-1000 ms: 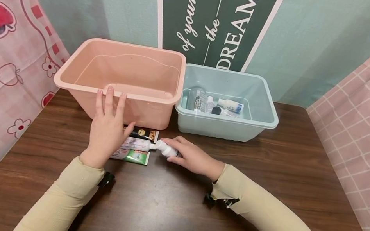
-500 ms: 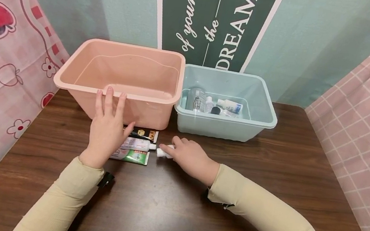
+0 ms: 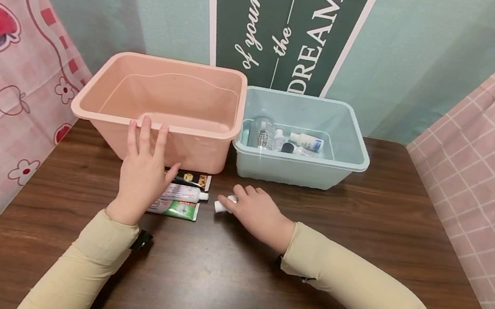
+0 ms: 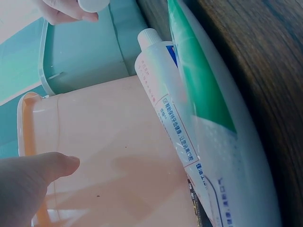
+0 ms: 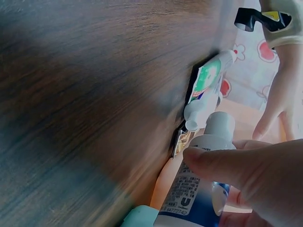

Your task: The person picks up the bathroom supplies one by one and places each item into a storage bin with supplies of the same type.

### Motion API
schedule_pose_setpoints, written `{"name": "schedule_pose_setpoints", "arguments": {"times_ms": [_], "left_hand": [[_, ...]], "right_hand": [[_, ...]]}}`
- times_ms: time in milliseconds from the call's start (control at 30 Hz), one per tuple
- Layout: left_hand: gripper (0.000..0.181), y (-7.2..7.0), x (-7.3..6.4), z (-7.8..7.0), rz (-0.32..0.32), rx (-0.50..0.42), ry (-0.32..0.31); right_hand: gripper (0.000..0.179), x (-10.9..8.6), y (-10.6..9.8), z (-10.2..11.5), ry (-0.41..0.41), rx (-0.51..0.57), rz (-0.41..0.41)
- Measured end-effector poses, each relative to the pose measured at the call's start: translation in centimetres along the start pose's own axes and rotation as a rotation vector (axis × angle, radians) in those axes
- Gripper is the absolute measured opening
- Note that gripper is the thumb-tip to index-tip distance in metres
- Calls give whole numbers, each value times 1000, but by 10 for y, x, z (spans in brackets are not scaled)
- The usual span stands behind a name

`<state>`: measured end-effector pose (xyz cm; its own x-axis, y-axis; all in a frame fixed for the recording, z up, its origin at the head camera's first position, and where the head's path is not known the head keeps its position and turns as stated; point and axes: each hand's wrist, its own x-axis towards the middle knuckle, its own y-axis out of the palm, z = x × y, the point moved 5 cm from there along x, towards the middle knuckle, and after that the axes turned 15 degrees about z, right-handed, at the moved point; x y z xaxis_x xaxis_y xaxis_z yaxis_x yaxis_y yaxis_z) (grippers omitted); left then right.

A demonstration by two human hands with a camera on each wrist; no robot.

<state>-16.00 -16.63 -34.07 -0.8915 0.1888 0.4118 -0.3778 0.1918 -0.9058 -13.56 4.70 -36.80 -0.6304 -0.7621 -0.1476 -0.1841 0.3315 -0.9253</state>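
White bottle (image 3: 225, 204), head view: held in right hand (image 3: 261, 216), grip narrow; just right of three tubes (image 3: 182, 193) on counter (image 3: 210, 286); cap points left, slightly down-frame. Left hand (image 3: 141, 182): grip spread, fingers on pink bin (image 3: 196, 150) front rim. Left wrist view: thumb extended near bin wall. Right wrist view: thumb and fingers curled round bottle, long axis slanting, cap uppermost.

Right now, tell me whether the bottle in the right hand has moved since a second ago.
Yes: the bottle shifted slightly rightward in the head view; its cap, which seemed to meet the white tube earlier, now shows apart.
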Motion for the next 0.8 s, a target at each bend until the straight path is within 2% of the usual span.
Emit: {"name": "schedule_pose_setpoints", "arguments": {"times_ms": [200, 500, 800], "left_hand": [[87, 0, 0, 0, -7, -2, 4], [88, 0, 0, 0, 1, -2, 2], [88, -1, 0, -1, 2, -2, 1]], "right_hand": [[47, -3, 1, -3, -9, 23, 14], [45, -9, 4, -10, -12, 56, -27], [52, -19, 8, -21, 9, 124, 34]]}}
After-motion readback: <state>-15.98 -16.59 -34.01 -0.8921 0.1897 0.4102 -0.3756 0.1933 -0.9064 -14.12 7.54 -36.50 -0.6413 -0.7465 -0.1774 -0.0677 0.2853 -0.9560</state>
